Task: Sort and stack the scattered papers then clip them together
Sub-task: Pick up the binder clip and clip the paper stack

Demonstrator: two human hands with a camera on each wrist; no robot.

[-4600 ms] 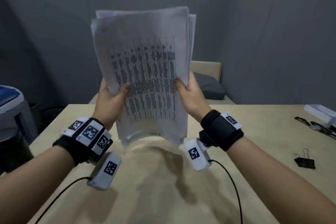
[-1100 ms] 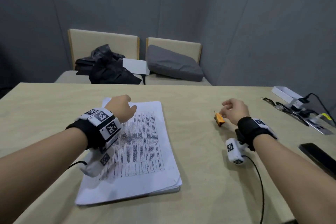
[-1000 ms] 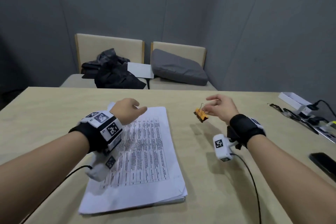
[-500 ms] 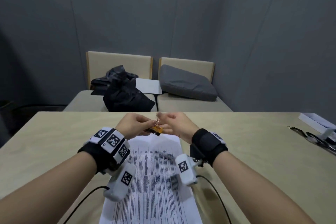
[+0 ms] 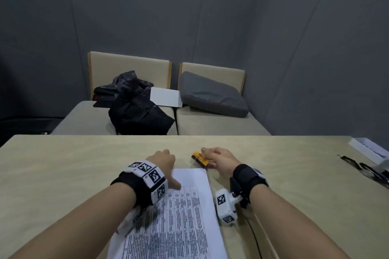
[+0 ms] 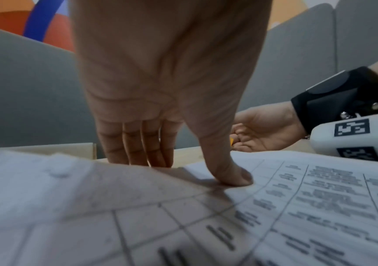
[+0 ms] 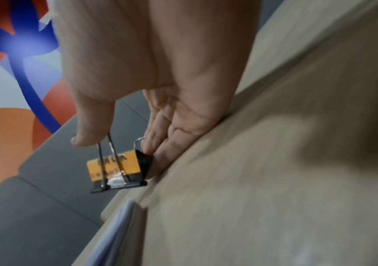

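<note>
1. The paper stack is no longer being held upright in both hands as at 4.6 s ago; it is now lying flat on the bench.
2. The left hand, which was meeting the right at the binder clip 0.5 s ago, is now pressing on the stack's far left corner, thumb on the top sheet, fingers reaching over the far edge.
3. The right hand, having picked the clip off the bench about 1 s ago, is now pinching its wire handles alone, just beyond the stack's far right corner.
4. The hands are now sitting apart.
</note>
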